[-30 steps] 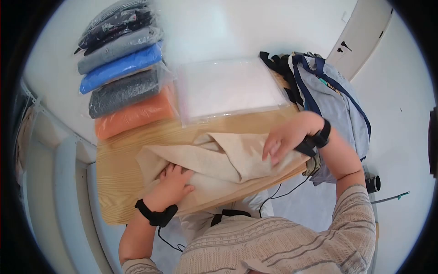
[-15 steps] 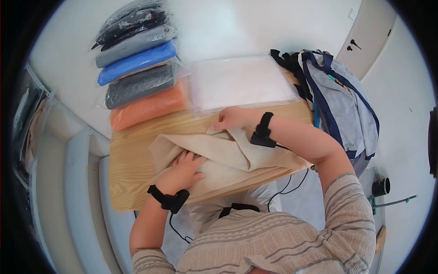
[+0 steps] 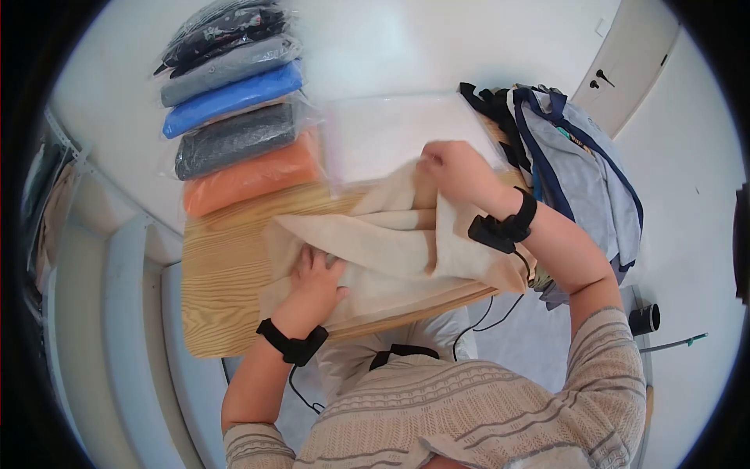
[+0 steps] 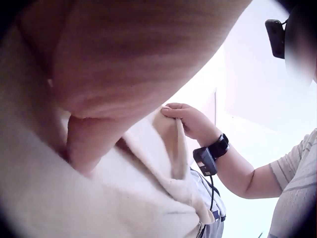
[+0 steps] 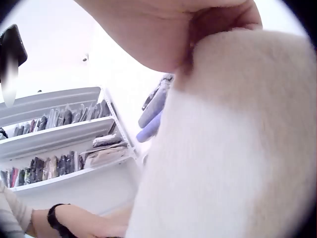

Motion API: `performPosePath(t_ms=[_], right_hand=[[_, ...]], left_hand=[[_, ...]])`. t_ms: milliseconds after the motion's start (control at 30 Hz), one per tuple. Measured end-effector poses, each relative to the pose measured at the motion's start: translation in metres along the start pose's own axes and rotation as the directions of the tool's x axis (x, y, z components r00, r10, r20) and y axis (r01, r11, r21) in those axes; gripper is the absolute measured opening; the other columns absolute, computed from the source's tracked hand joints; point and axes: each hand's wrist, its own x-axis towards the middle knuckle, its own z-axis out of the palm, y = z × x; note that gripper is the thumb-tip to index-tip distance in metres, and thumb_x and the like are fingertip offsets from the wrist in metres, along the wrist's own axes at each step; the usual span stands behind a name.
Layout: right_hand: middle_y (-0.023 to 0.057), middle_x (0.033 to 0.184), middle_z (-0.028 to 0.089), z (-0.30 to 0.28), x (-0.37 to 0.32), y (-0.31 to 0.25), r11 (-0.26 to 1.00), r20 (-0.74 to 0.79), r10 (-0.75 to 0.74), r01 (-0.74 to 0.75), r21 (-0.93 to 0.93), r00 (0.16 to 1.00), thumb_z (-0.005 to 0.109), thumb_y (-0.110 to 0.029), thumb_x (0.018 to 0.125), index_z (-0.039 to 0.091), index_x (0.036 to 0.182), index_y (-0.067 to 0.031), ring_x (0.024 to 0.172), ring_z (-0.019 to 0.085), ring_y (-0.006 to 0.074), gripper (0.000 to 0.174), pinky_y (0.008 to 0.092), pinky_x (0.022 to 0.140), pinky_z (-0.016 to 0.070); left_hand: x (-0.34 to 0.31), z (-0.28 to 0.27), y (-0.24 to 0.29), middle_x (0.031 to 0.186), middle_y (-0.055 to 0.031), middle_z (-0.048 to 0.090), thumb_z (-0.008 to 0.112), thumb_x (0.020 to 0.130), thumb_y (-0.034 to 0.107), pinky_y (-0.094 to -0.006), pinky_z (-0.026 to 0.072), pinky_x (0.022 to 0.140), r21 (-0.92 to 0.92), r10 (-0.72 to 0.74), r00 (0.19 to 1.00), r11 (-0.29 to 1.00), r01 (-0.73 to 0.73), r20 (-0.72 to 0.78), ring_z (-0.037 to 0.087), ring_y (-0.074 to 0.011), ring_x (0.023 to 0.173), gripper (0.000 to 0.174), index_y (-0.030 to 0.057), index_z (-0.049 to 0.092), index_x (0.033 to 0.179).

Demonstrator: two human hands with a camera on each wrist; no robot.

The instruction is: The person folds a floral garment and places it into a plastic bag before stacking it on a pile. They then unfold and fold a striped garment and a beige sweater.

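A soft cream cloth (image 3: pixel 359 242), loosely folded, lies across the wooden table in front of me. My right hand (image 3: pixel 461 172) pinches a far edge of it and holds that part raised. In the right wrist view the lifted cloth (image 5: pixel 218 134) hangs from my curled fingers. My left hand (image 3: pixel 312 281) rests on the near left part, fingers spread, fingertips at the edge of a fold. Up close in the left wrist view, my left hand (image 4: pixel 119 64) presses down on the fabric (image 4: pixel 133 198).
Bagged folded clothes (image 3: pixel 234 125) are stacked at the back left of the table (image 3: pixel 223 289). Clear plastic bags (image 3: pixel 375 133) lie flat behind the cloth. A heap of grey and navy garments (image 3: pixel 578 164) sits at the right end. Shelves (image 5: pixel 59 134) hold more bagged clothes.
My right hand moved left from the cloth's right end to its far edge, then rose up and rightward with that edge pinched. The left hand stayed on the cloth.
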Motion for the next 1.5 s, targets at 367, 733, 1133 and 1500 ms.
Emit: performPosePath(t_ms=[367, 733, 1133, 1500], right_hand=[[0.0169, 0.109, 0.064, -0.075, 0.086, 0.074, 0.724, -0.442, 0.392, 0.026, 0.689, 0.807, 0.05, -0.024, 0.095, 0.051, 0.123, -0.0009, 0.098, 0.062, 0.0239, 0.036, 0.0345, 0.085, 0.0472], [0.0103, 0.071, 0.065, -0.015, 0.058, 0.135, 0.941, 0.375, 0.339, -0.304, -0.15, 0.863, 0.05, -0.059, 0.086, 0.064, 0.073, 0.0032, 0.056, 0.059, 0.0187, 0.065, 0.0327, 0.05, 0.0489], [0.0054, 0.07, 0.06, 0.03, 0.079, 0.159, 0.885, 0.154, 0.302, -0.337, 0.321, 0.941, 0.061, -0.02, 0.083, 0.063, 0.085, -0.0016, 0.061, 0.055, 0.0143, 0.019, 0.0309, 0.051, 0.0414], [0.0086, 0.103, 0.067, -0.04, -0.013, 0.18, 0.984, 0.377, -0.053, -0.015, 0.177, 0.925, 0.057, -0.014, 0.089, 0.064, 0.111, -0.0044, 0.094, 0.06, 0.0168, 0.025, 0.0295, 0.087, 0.0453]], left_hand=[[-0.006, -0.005, 0.001, 0.148, -0.0275, 0.014, 0.058, 0.087, 0.034, -0.0627, 0.0244, 0.102, 0.049, -0.111, 0.989, 0.993, 0.107, 0.097, 0.014, -0.0501, 0.135, 0.066, 0.0199, 0.028, 0.144], [-0.006, -0.009, 0.004, 0.148, -0.0281, 0.013, 0.058, 0.087, 0.033, -0.0656, 0.0245, 0.1, 0.044, -0.126, 0.983, 0.992, 0.121, 0.133, 0.011, -0.0507, 0.135, 0.066, 0.0194, 0.027, 0.144], [-0.005, 0.001, -0.007, 0.149, -0.0247, 0.013, 0.061, 0.085, 0.037, -0.0697, 0.0248, 0.096, 0.041, -0.096, 0.992, 0.995, 0.093, 0.076, 0.013, -0.05, 0.135, 0.069, 0.023, 0.029, 0.144], [-0.023, -0.017, -0.023, 0.15, -0.0251, 0.012, 0.06, 0.085, 0.031, -0.0632, 0.0208, 0.104, 0.007, -0.074, 0.986, 0.997, 0.074, 0.15, 0.012, -0.0493, 0.136, 0.068, 0.0212, 0.029, 0.144]])
